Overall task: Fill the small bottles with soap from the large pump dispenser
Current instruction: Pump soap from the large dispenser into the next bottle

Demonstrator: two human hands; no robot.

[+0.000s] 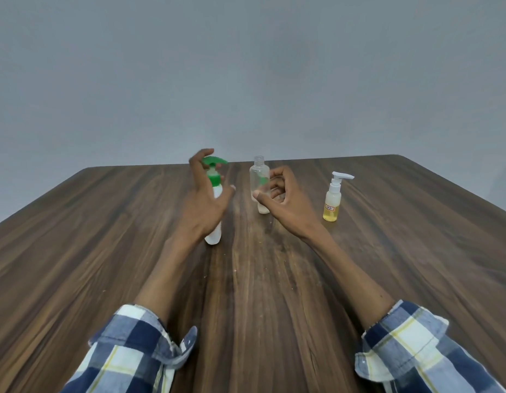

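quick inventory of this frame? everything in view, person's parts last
large pump dispenser: 1, white body with green pump head, upright left of centre on the table, partly behind the left hand
clear small bottle: 1, transparent, no cap, looks about empty, upright at centre, beside the right hand
small pump bottle: 1, white pump, yellow liquid inside, small label, upright to the right, standing alone
table: 1, dark wood grain, fills the lower frame
wall: 1, plain grey, behind the table
left hand: 1, fingers spread open around the dispenser, blurred, grip not closed
right hand: 1, fingers curled next to the clear bottle; contact unclear
sleeves: 2, blue, white and yellow check, rolled back at bottom corners
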